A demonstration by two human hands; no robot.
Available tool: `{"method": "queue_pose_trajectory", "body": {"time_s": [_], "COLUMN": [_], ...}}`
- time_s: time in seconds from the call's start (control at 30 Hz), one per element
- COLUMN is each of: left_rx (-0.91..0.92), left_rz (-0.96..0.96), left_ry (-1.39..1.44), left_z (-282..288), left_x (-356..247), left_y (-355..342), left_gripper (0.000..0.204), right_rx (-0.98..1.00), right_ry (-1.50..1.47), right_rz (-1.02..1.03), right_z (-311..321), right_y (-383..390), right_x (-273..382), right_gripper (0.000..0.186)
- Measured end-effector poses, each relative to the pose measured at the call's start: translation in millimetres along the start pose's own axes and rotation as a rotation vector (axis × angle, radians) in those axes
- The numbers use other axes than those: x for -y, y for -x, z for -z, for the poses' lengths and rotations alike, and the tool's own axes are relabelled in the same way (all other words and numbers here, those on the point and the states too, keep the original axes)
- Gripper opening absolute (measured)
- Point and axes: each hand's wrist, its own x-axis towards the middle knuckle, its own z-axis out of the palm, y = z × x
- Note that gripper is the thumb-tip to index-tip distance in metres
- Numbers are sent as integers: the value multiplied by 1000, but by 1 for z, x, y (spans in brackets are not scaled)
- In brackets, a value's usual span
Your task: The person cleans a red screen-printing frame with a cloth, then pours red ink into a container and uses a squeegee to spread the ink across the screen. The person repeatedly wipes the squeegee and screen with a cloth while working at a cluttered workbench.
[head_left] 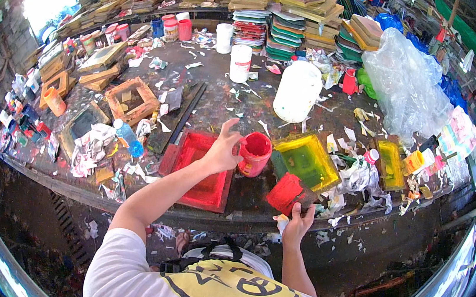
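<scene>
My left hand is beside a red ink tub, its fingers spread apart at the tub's left side. Whether a fingertip touches the tub, I cannot tell. The tub stands upright without a lid, red inside. A flat scraper, thickly coated in red ink with a bare brown part at the right, is in my right hand, held over the table's front edge. Under my left forearm lies a red-inked screen frame. Right of the tub sits a yellow-inked screen frame, with green in its middle.
Past the tub stand a large white container and a smaller white tub. A wooden frame, a blue-tinted bottle and crumpled rags lie left. Another yellow frame and plastic sheeting are at right. Paper scraps litter the table.
</scene>
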Motion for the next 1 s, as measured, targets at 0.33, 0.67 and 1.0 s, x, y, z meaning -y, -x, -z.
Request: {"method": "queue_pose_trajectory", "body": {"time_s": [0.33, 0.67, 1.0], "left_rx": [198, -86, 131], "left_rz": [-666, -302, -328], "left_ry": [-631, -68, -466], "left_z": [5, 20, 35], "left_x": [-11, -40, -80], "left_y": [-18, -16, -2], "left_gripper": [24, 62, 82], "right_rx": [-31, 80, 162], "right_ry": [-98, -47, 419], "right_rz": [-28, -9, 222], "right_z": [-29, -38, -58], "right_y": [-19, -49, -53], "right_x": [19, 13, 31], "right_gripper": [19, 23, 22]}}
